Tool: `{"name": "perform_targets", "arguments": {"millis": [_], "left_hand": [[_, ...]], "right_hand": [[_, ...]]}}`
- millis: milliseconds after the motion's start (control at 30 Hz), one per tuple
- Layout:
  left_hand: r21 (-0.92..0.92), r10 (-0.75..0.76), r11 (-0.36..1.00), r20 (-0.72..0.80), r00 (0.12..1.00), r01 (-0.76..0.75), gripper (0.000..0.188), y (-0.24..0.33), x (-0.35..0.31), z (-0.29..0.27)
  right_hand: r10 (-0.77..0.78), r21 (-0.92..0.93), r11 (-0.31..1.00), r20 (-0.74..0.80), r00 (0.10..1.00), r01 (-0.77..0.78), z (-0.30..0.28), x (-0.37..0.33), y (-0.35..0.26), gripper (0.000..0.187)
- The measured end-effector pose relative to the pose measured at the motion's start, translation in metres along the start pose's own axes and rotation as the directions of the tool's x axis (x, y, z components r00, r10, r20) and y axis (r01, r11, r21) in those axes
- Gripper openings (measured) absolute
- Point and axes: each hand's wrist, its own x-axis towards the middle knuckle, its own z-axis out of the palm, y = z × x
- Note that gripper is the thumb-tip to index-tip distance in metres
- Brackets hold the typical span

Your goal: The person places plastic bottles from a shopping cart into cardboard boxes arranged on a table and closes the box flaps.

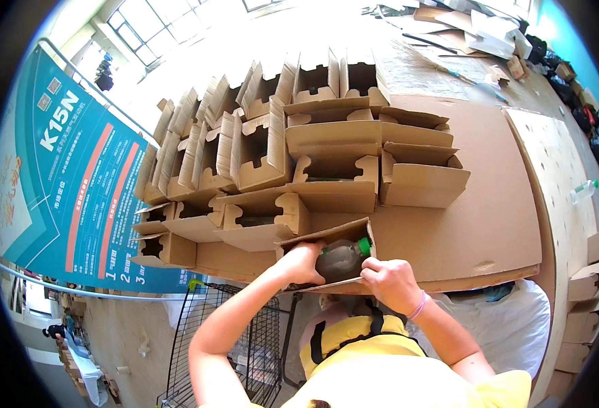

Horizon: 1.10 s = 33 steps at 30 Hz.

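A small open cardboard box [371,234] stands at the near edge of the cardboard-covered table, right in front of me. Inside it lies a clear plastic bottle [340,262] with a green cap turned to the upper right. My left hand [303,264] reaches into the box from the left, its fingers and thumb curled around the bottle's left end; some fingertips are hidden. At the box's right edge, just below the cap, my right hand [391,282] pinches the cardboard wall. A pink band circles the right wrist.
Several open cardboard boxes [333,139] stand in rows beyond my hands. Below the table's left end is a black wire cart [255,340]; a teal banner [75,183] rises at left. A white sack [496,326] sits low right. Another bottle [585,192] and a broom [428,58] lie farther off.
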Motion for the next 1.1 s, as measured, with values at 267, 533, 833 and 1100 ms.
{"name": "perform_targets", "arguments": {"millis": [267,533,833,1100], "left_hand": [[0.359,-0.037,0.931,0.272,0.962,-0.066,0.065,-0.030,0.065,0.039],[-0.003,0.313,0.949,0.087,0.946,-0.314,0.049,-0.015,0.018,-0.004],[-0.333,0.048,0.868,-0.681,0.731,-0.367,0.054,-0.044,-0.102,0.023],[-0.252,-0.001,0.927,-0.740,0.673,-0.276,0.026,-0.048,-0.082,0.042]], "right_hand": [[0.102,-0.016,0.995,-0.038,0.994,-0.102,0.005,0.001,-0.013,0.014],[0.187,-0.015,0.982,-0.088,0.979,-0.188,0.008,0.003,-0.023,0.014],[0.349,0.109,0.935,-0.432,0.831,-0.336,-0.003,0.005,-0.037,0.040],[0.649,0.474,0.739,-0.309,0.696,-0.479,0.057,0.010,-0.040,0.024]]}}
